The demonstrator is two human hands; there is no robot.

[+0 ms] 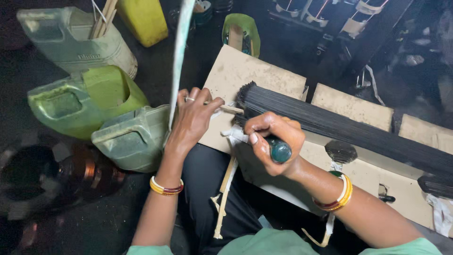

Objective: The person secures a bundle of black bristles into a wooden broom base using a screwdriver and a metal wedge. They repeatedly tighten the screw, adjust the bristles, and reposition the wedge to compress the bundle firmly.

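Inspecting frame, we found the dark rod bundle [339, 127] on the cardboard [236, 71], long axis running upper-left to lower-right. Left hand [193, 118] pinched a thin stick [226, 107] at bundle's near end; right hand [273, 139] clenched round a green-handled tool [280, 151], touching bundle.

This is a small, dim workshop where work is done seated low on a dark, grimy floor. Cut-open green plastic jerrycans [89, 101] and a yellow plastic can [144, 19] stand around as bins, one holding thin wooden sticks [104, 19]. Flat brown cardboard sheets [245, 71] serve as a work surface, with a long bundle of thin black rods [339, 127] lying across them. Wound copper-coloured coils [89, 172] sit in the shadow at the left.
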